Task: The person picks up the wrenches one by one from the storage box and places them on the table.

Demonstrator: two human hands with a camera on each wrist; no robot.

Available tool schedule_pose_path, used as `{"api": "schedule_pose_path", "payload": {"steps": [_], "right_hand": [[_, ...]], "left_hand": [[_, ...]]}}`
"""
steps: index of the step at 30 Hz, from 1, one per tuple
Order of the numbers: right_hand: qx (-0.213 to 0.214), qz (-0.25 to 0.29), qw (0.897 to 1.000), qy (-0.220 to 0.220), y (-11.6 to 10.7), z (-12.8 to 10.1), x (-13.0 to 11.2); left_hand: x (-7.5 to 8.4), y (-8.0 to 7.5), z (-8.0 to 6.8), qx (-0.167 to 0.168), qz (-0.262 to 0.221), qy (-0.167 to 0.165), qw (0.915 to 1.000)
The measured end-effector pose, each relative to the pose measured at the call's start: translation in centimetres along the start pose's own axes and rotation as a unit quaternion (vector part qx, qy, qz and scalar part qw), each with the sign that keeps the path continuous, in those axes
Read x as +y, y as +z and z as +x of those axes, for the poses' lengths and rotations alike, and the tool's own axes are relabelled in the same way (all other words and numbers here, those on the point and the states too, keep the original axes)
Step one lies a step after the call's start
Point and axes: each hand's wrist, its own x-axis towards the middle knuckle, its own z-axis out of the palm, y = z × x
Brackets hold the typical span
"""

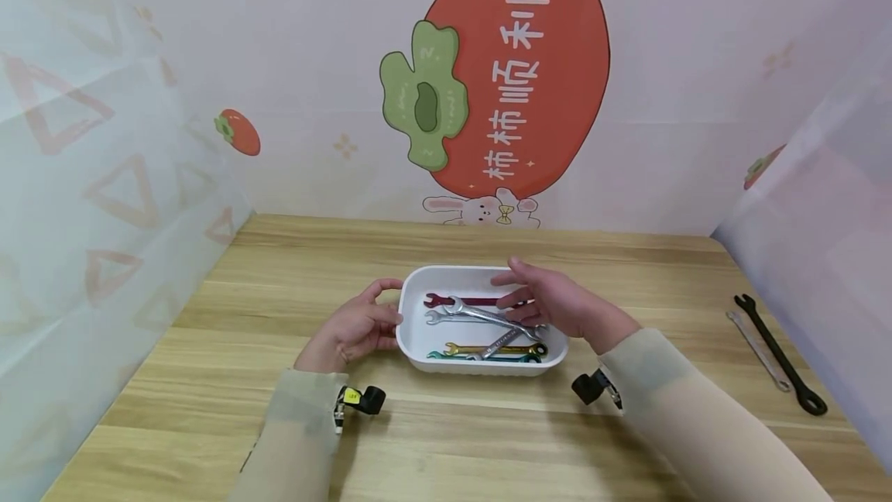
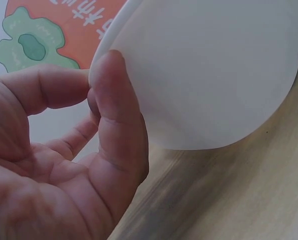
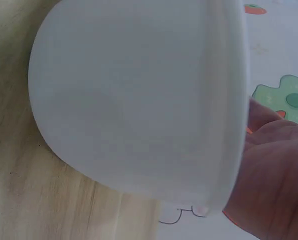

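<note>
A white plastic tray (image 1: 481,368) stands on the table with several combination wrenches lying in it. Among them are a red wrench (image 1: 446,300), a gold wrench (image 1: 460,349), a teal wrench (image 1: 446,355) and a silver wrench (image 1: 481,314) lying across others. My left hand (image 1: 358,325) grips the tray's left end, thumb and fingers at its rim in the left wrist view. Over the tray's right side, my right hand (image 1: 557,304) reaches in with loosely spread fingers above the wrenches, covering part of them. The tray's wall hides its fingertips in the right wrist view.
To the right on the wooden table (image 1: 453,440) lie a long black wrench (image 1: 780,359) and a thinner silver wrench (image 1: 759,351). Printed fabric walls (image 1: 313,169) close in the back and both sides.
</note>
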Motion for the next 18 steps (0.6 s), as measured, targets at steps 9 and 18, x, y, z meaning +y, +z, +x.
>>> {"api": "schedule_pose_path", "payload": {"steps": [9, 18], "right_hand": [[0.029, -0.075, 0.997, -0.011, 0.2, 2.2, 0.5], [0.047, -0.164, 0.985, 0.02, 0.8, 3.9, 1.4]], "left_hand": [[-0.1, 0.0, 0.1, 0.006, 0.006, -0.001, 1.0], [-0.2, -0.1, 0.2, 0.011, 0.015, -0.003, 0.9998]]}}
